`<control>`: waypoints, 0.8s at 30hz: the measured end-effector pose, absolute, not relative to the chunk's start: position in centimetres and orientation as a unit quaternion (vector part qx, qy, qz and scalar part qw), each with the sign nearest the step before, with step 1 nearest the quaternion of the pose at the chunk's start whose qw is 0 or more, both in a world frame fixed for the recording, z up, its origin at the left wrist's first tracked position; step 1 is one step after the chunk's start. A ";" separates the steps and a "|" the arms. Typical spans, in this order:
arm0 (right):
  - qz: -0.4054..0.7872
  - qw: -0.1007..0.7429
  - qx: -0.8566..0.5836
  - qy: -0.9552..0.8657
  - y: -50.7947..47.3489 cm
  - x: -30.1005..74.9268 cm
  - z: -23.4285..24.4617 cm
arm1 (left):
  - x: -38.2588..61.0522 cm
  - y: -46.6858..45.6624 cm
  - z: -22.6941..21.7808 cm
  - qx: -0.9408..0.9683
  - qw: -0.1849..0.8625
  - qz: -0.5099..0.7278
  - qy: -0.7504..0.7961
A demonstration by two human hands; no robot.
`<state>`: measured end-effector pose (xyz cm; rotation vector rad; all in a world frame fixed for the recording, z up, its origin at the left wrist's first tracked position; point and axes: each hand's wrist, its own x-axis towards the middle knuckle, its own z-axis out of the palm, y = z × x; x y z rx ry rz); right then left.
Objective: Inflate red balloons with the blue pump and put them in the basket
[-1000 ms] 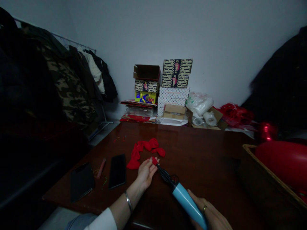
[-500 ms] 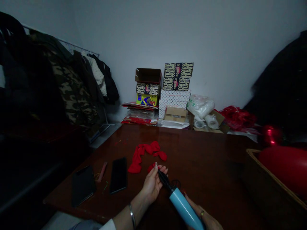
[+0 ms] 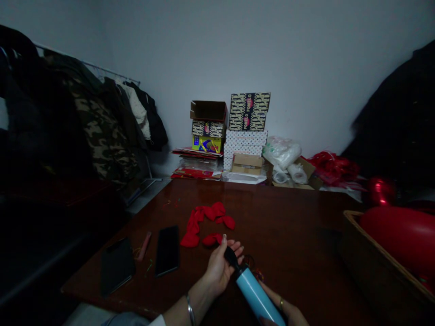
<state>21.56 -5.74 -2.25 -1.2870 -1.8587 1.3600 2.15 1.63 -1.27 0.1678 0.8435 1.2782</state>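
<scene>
My left hand (image 3: 220, 267) is closed, palm up, about the black nozzle (image 3: 231, 257) of a hand pump. A limp red balloon (image 3: 211, 239) sticks out to the left from beside my thumb; its neck is hidden by the fingers. My right hand (image 3: 287, 310) grips the pump's light blue barrel (image 3: 256, 294) at the bottom of the view, largely cut off. Beyond my left hand, a curved row of red balloons (image 3: 193, 224) lies on the dark wooden table (image 3: 282, 217). Small dark bands (image 3: 249, 261) lie near the nozzle.
On the left of the table are a black phone (image 3: 167, 250), a dark flat case (image 3: 118, 266) and a reddish stick (image 3: 145, 246). A wicker basket (image 3: 377, 253) with a large red balloon (image 3: 404, 233) stands at right. Boxes (image 3: 246, 140) are stacked at the back wall.
My left hand has shifted slightly right and down, and more of the limp red balloon shows beside the thumb. The pump's barrel has moved slightly left. The view has tilted a little.
</scene>
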 end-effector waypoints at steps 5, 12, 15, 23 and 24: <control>0.489 0.239 -0.493 -0.679 -6.3 21.4 -1.9 | 2.2 1.8 -1.2 0.084 0.716 0.600 0.346; 0.507 0.266 -0.448 -0.687 -6.6 21.5 -1.0 | 3.1 1.4 -1.1 0.097 0.701 0.627 0.325; 0.513 0.287 -0.447 -0.674 -6.8 21.6 -1.0 | 3.5 1.1 -1.1 0.100 0.694 0.639 0.316; 0.307 0.214 -0.564 -0.736 -8.5 20.1 -2.1 | 3.8 0.6 -1.6 0.072 0.656 0.655 0.367; 0.265 0.197 -0.583 -0.742 -8.8 19.6 -2.2 | 3.8 0.6 -1.6 0.076 0.655 0.656 0.368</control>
